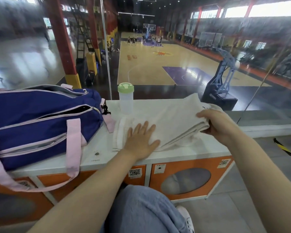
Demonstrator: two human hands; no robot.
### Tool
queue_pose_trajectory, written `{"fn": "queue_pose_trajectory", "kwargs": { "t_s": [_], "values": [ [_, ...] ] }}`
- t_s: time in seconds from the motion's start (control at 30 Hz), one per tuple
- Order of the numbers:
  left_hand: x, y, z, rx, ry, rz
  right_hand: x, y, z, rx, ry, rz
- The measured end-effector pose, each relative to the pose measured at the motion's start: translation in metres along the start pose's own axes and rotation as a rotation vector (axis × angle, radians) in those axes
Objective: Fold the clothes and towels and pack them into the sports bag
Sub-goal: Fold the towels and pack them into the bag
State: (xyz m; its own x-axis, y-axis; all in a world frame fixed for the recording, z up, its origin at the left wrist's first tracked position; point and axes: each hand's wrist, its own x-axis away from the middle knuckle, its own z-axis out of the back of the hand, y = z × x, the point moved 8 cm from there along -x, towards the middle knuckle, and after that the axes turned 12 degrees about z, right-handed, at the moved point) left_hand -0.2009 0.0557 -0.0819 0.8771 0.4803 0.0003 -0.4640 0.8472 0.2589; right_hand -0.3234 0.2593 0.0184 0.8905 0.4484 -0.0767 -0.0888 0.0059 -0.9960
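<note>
A white garment [171, 118], folded in layers, lies on the white locker top [183, 153]. My left hand [141, 140] presses flat on its near left part with straight, spread fingers. My right hand [215, 123] grips the stacked right edge of the garment, thumb underneath and fingers over the top. The blue sports bag [40, 121] with pink straps sits to the left on the same surface; its top zip stands partly open.
A clear bottle with a green lid [126, 100] stands behind the garment, close to the bag. A glass wall runs along the far edge of the locker top. Orange locker doors [188, 177] face my knees below.
</note>
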Motion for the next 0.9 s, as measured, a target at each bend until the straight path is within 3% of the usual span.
{"fn": "queue_pose_trajectory", "kwargs": {
  "t_s": [0.13,0.23,0.33,0.47,0.6,0.67,0.8,0.9],
  "values": [
    [0.000,0.003,-0.002,0.181,-0.015,0.016,-0.001,-0.043,-0.038,0.083,-0.066,0.101],
    [-0.001,-0.023,0.033,0.677,0.100,0.091,0.001,-0.071,-0.086,0.276,-0.152,0.209],
    [0.005,-0.067,0.059,1.113,0.190,0.362,-0.001,-0.078,-0.142,0.438,-0.265,0.289],
    [-0.005,-0.122,0.028,1.530,0.100,0.609,0.005,-0.038,-0.225,0.648,-0.506,0.255],
    [0.013,-0.129,0.036,1.529,0.126,0.709,0.026,0.029,-0.273,0.826,-0.754,0.121],
    [0.019,-0.129,0.036,1.450,0.130,0.780,0.030,0.045,-0.276,0.804,-0.795,0.101],
    [0.015,-0.129,0.027,1.245,0.082,0.728,0.023,0.034,-0.250,0.551,-0.666,0.103],
    [0.017,-0.123,0.033,1.175,0.088,0.673,0.005,0.022,-0.206,0.490,-0.383,0.202]
  ]
}}
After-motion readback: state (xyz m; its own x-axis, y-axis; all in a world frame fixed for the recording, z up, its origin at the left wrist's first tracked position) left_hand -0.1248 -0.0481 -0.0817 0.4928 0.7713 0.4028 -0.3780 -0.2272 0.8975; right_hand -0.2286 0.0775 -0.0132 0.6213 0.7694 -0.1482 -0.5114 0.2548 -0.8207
